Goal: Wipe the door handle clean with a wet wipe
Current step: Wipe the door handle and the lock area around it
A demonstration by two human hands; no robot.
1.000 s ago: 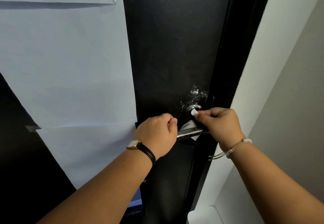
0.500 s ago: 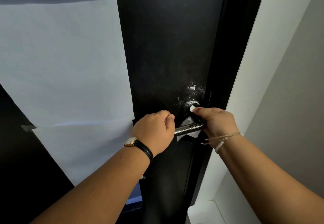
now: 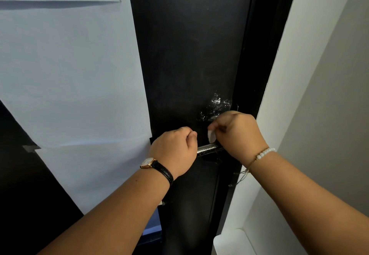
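**Both hands at the door handle, wipe pinched above the lever**

The left hand point(image 3: 175, 151) is clenched around the free, left end of the metal door handle point(image 3: 207, 148), which sticks out level from the black door point(image 3: 189, 55); only a short shiny stretch of the lever shows between the two hands. The right hand point(image 3: 237, 135) sits just to the right, over the handle's base, its fingers curled and pinching a small white wet wipe point(image 3: 211, 136). The wipe hangs just above the lever, close to it; whether it touches the metal cannot be told. White smears point(image 3: 216, 105) mark the door just above the right hand. A watch point(image 3: 148, 163) with a black strap is on the left wrist, and a beaded bracelet point(image 3: 265, 153) on the right. Pale paper sheets point(image 3: 69, 75) cover the door's left part, taped at the top. A light wall point(image 3: 329, 95) stands to the right of the dark frame.
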